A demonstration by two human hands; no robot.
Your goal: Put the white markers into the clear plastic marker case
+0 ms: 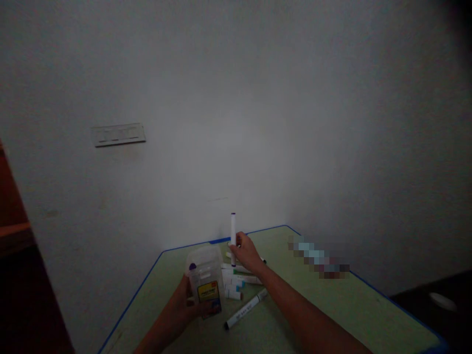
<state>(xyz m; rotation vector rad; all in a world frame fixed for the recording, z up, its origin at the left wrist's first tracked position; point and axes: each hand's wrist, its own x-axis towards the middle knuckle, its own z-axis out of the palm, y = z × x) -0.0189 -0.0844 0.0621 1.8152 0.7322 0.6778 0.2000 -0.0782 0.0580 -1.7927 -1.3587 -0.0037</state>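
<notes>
My left hand [184,300] is wrapped round a clear plastic marker box [204,270] that carries a yellow and dark label. A dark purple marker end shows inside the box near its left wall. Between the fingers of my right hand [246,250] a white marker [233,228] with purple ends stands upright, to the right of the box and apart from it. Several white markers lie in a loose pile below and beside my right hand. Nearer to me, a marker with a black end [245,309] lies slantwise on the green table [313,305].
The table has a blue edge and stands against a grey wall [236,123]. A blurred-out object [317,256] lies by its right edge. A switch plate [118,134] is fixed to the wall at left. Dark reddish furniture [13,196] stands at the far left.
</notes>
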